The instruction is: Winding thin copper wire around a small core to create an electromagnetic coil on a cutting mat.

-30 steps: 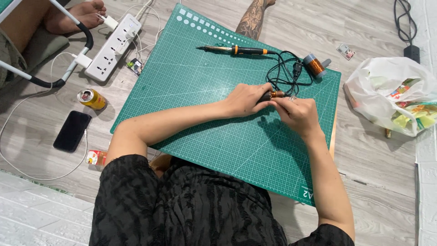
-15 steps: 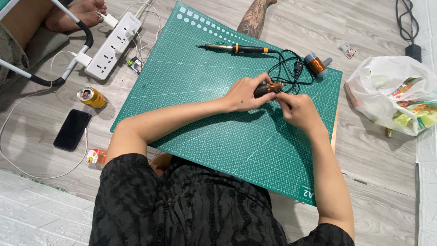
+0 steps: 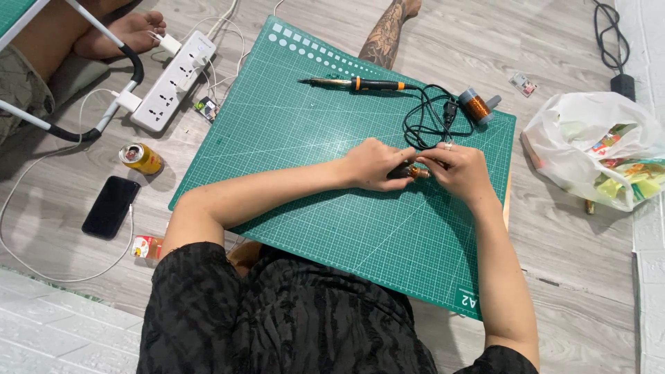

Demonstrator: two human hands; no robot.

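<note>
Your left hand [image 3: 374,165] and right hand [image 3: 460,170] have stayed put over half a second, fingers of both pinched on the small copper-wound coil piece [image 3: 414,172], probably mid-winding, at two o'clock on the green cutting mat [image 3: 291,138].

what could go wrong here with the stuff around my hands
1. The black cord lies in loops just beyond both hands; a finger could snag it and drag the soldering iron across the mat.
2. The copper coil is small and pinched between fingertips; it might slip or its fine wire could unwind.
3. The wire spool sits near the mat's edge and could roll off if the cord tugs it.
</note>
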